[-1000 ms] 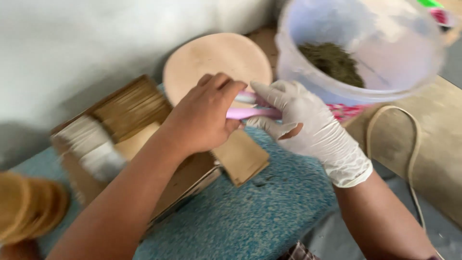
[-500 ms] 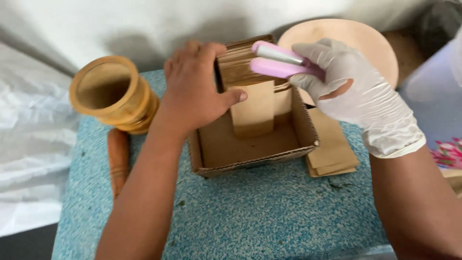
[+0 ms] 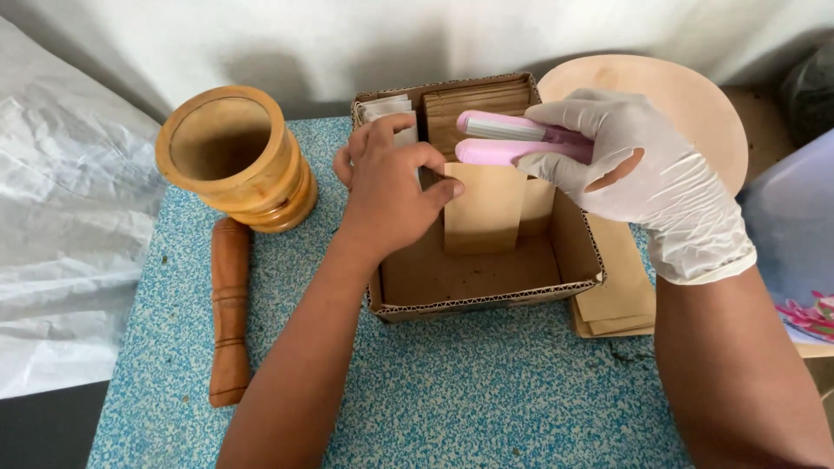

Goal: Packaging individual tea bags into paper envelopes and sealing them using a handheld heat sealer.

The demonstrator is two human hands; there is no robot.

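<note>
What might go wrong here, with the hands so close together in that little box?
The pink sealer in the gloved right hand is clamped on a brown paper bag right beside the bare left hand, so a finger could get pinched. The glove looks torn. The pestle on the table might roll off.

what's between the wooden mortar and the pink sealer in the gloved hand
In the head view, the bare left hand lies between the mortar and the pink sealer, reaching into the cardboard box at the brown paper pouches.
</note>
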